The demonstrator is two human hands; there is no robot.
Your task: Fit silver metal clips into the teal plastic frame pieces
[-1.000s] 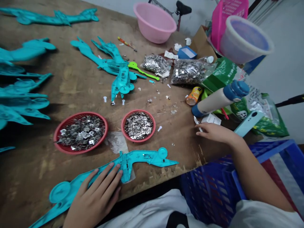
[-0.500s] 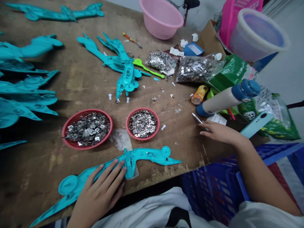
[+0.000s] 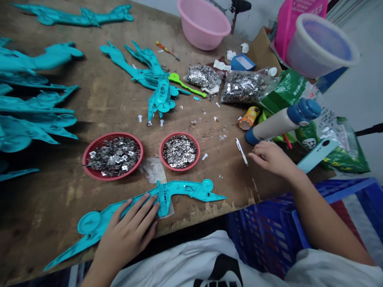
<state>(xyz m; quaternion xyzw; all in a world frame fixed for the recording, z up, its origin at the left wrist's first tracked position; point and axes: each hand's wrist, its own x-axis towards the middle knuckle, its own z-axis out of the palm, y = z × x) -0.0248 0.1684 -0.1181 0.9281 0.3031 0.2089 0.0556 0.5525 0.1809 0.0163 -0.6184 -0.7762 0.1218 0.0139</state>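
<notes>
Teal plastic moulding [image 3: 185, 189]: my left hand [image 3: 128, 227] lies flat on it; my right hand [image 3: 271, 159] curls, grasp unclear, beside a pen [image 3: 241, 152]. Slack pressure could slide it off the table [image 3: 60, 207].

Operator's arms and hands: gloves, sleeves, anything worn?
Left hand and right hand are bare: no gloves, rings or watch visible. Right forearm is bare up to a short white sleeve. The white shirt carries a black print.
</notes>
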